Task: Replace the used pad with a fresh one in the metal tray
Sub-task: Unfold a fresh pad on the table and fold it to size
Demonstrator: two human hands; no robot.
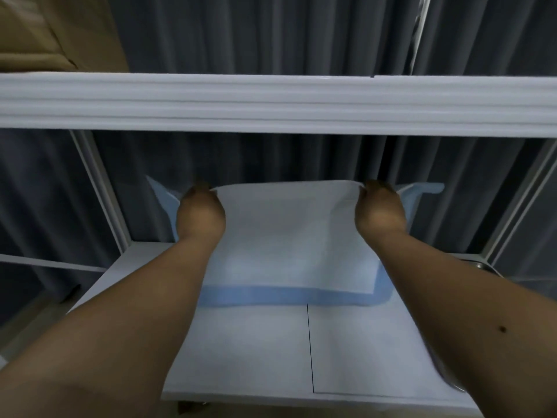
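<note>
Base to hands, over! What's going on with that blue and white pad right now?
Left hand and right hand each grip a far corner of the pad. Far edge lifted, near edge on the white surface. Metal tray barely visible, right. Nothing blocking.

A white shelf (pixel 144 263) carries the blue-bordered pad (pixel 289 260) and metal tray (pixel 482 264).

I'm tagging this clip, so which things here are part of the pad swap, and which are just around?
Part of the job:
- pad, white with a blue border
- left hand, gripping its far edge
- right hand, gripping its far edge
- metal tray, only a rim showing

Just around:
- grey curtain
- white shelf rail
- cardboard box
</note>
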